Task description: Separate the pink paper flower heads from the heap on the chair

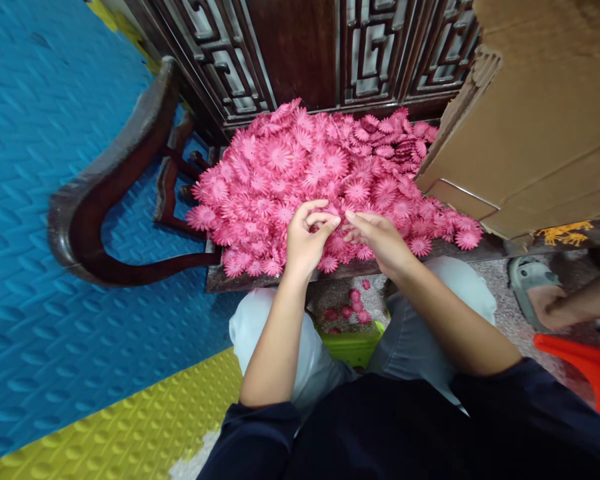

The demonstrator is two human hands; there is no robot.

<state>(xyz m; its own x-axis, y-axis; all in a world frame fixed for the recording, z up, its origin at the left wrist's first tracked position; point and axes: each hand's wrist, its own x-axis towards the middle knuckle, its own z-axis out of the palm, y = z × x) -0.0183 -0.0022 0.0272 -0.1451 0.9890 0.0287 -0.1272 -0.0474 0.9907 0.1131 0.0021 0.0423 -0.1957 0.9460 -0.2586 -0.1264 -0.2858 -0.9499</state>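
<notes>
A large heap of pink artificial flowers (pixel 280 157) with thin, pointed petals fills the dark wooden bench (pixel 240 280). My left hand (pixel 305 237) is over the heap's front part, thumb and fingertips brought together in a pinch. Facing it from the right, my right hand (pixel 377 240) pinches too, its other fingers curled. Between the fingertips is a pink flower piece (pixel 337 209), blurred and hard to separate from the heap behind it. The two hands are close but apart.
A torn cardboard box (pixel 535 120) stands on the bench at right, near orange pieces (pixel 565 235). A curved armrest (pixel 80 200) rises at left. Below are a green container (pixel 353 347) and fallen pink flowers (pixel 355 308). Another person's foot (pixel 545 300) and a red plastic object (pixel 590 367) are at right.
</notes>
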